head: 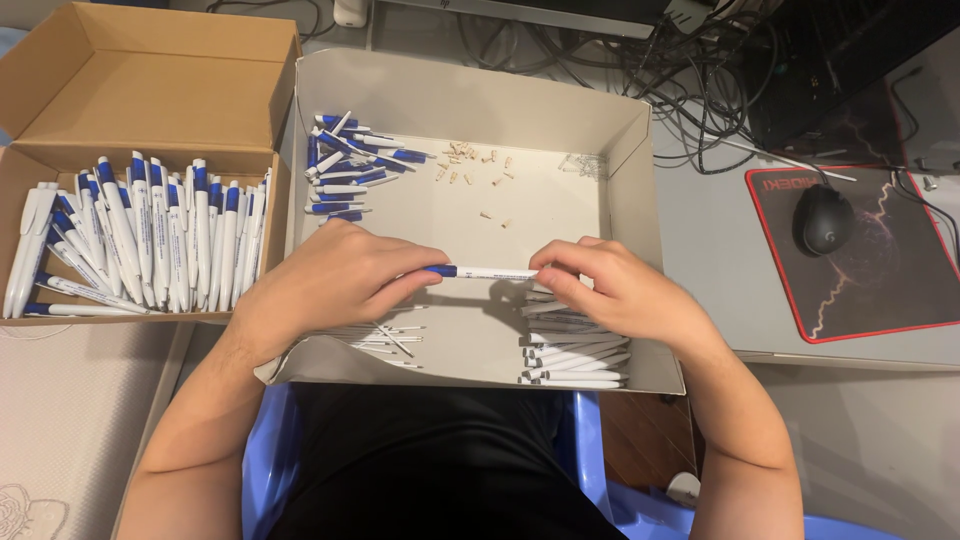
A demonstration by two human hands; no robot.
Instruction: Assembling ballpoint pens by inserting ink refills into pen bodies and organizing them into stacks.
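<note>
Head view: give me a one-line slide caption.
Both hands, left and right, hold a blue-and-white pen over a white tray of parts.

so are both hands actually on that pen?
Touching. Head view: left hand fingertips pinch the blue end of the pen, right hand grips the white end.

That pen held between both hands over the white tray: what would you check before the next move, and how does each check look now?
1. Left hand grips the pen at its blue end: ok.
2. Right hand pinches the white end: ok.
3. Pen level over the white tray: ok.
4. Pen parts fully joined: cannot tell.
5. White barrels within reach: ok.
6. Brown box of finished pens has room: ok.
</note>
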